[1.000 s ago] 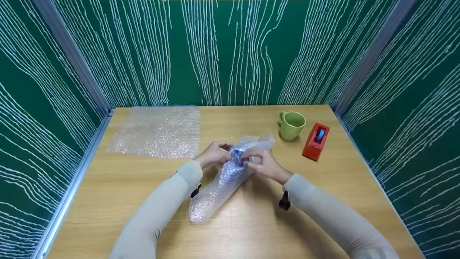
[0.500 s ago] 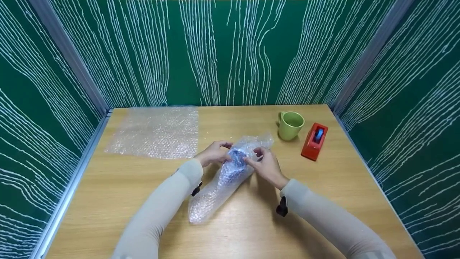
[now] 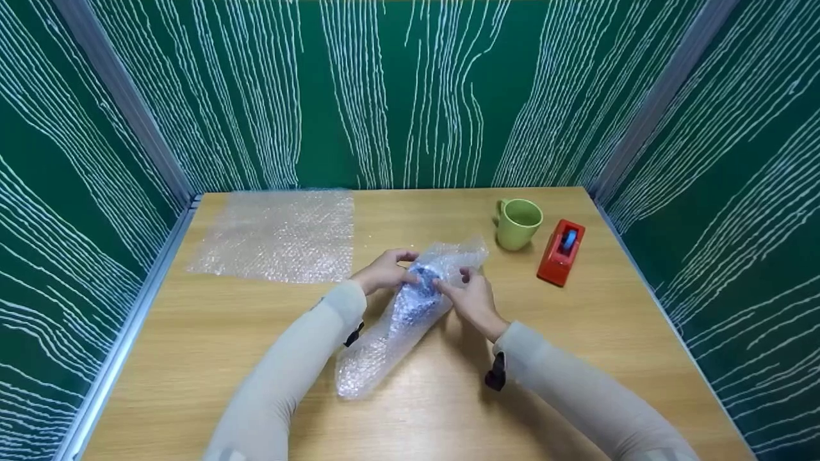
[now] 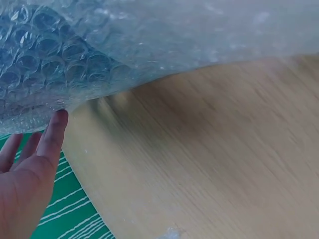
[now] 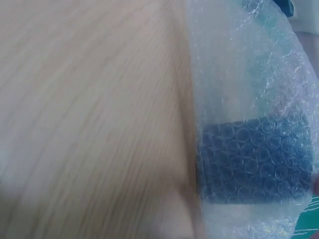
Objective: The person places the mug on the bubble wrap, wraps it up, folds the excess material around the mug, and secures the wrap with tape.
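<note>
A roll of clear bubble wrap [image 3: 373, 360] lies slantwise in front of the person, wrapped round a dark blue, short and wide thing [image 5: 256, 162] that shows through the bubbles. Its kind I cannot tell. On the far left side of the bundle, the left hand [image 3: 386, 271] holds the wrap, thumb on top; the left wrist view catches its fingers [image 4: 52, 142] against the underside. The right hand [image 3: 475, 298] grips the opposite side with its thumb by the blue part and its other fingers bent at the wrap's edge. In the right wrist view that hand is almost wholly hidden.
Flat at the back left of the wooden table [image 3: 256, 333] is another bubble wrap sheet [image 3: 282, 234]. A green mug [image 3: 517, 224] stands at the back right, beside a red tape dispenser [image 3: 561, 253] with blue tape. Green, white-streaked walls [image 3: 435, 96] enclose the table.
The right hand has drawn back from over the blue part to the bundle's right edge. The left hand's thumb has shifted slightly further onto the wrap. The bundle stays in place.
</note>
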A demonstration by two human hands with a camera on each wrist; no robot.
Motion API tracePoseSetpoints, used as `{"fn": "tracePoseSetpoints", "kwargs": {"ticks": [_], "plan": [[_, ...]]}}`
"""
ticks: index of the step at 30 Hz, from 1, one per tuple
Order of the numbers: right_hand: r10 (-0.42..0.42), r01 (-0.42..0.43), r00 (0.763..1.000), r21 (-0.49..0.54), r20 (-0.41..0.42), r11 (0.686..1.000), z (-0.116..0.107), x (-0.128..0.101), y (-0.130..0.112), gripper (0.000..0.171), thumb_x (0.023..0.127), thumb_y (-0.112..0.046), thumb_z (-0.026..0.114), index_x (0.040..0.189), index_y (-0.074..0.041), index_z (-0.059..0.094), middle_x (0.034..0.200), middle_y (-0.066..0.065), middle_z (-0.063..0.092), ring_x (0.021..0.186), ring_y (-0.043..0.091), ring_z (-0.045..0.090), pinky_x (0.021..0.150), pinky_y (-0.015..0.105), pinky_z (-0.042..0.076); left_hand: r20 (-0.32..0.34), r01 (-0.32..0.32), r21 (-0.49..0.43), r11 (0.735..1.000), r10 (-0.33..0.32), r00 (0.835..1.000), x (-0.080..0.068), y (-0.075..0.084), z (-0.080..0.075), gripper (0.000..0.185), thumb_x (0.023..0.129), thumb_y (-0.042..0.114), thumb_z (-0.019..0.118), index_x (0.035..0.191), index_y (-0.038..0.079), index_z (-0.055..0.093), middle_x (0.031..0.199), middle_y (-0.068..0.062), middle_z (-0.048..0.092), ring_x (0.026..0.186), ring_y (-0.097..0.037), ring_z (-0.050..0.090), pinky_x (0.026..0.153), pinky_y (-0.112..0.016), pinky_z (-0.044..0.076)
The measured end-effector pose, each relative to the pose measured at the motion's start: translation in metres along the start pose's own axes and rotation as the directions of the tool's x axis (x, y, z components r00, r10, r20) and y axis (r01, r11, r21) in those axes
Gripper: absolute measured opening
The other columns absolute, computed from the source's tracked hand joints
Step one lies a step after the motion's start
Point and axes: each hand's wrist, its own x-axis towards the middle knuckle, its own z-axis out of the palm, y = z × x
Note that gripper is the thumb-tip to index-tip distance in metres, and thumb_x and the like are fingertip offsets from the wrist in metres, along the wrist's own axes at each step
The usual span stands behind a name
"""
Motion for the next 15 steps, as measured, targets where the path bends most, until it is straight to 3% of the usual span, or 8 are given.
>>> {"fn": "tracePoseSetpoints", "kwargs": {"ticks": [4,8,12,15], "plan": [[0.039,-0.039,0.999,0.011,0.005,0.999,0.0005,0.0006,0.0015,0.099,0.092,-0.041,0.086,0.159,0.012,0.037,0.161,0.040,0.045,0.152,0.052,0.045,0.130,0.059,0.037,0.046,0.013,0.014,1.000,-0.014,0.999,0.0030,0.0010,-0.0011,0.072,0.095,0.002,0.072,0.163,0.001,0.046,0.170,-0.021,0.045,0.148,-0.041,0.055,0.119,-0.045,0.054],[0.057,-0.059,0.998,0.070,0.030,0.996,0.0013,0.0011,0.0035,0.109,0.092,-0.040,0.086,0.170,0.002,0.022,0.168,0.035,0.038,0.158,0.048,0.039,0.134,0.055,0.030,0.075,0.005,0.037,0.999,-0.008,0.997,0.0062,0.0005,-0.0019,0.072,0.095,0.001,0.069,0.163,0.003,0.046,0.170,-0.020,0.045,0.153,-0.040,0.049,0.125,-0.046,0.047],[0.045,-0.052,0.997,0.130,0.059,0.990,0.0016,0.0018,0.0073,0.110,0.093,-0.038,0.085,0.173,-0.006,0.017,0.169,0.031,0.040,0.158,0.046,0.040,0.134,0.053,0.031,0.074,0.001,0.062,0.998,-0.006,0.997,0.0079,-0.0006,-0.0024,0.070,0.095,0.002,0.069,0.162,0.005,0.049,0.169,-0.018,0.047,0.155,-0.039,0.048,0.128,-0.047,0.043],[0.020,-0.029,0.998,0.160,0.059,0.987,0.0023,0.0023,0.0090,0.105,0.093,-0.035,0.084,0.172,-0.006,0.021,0.167,0.031,0.043,0.155,0.046,0.044,0.132,0.054,0.035,0.069,-0.004,0.072,0.997,-0.001,0.998,0.0085,-0.0004,-0.0017,0.069,0.094,0.001,0.069,0.161,0.007,0.051,0.167,-0.017,0.050,0.154,-0.039,0.049,0.129,-0.047,0.043]]}}
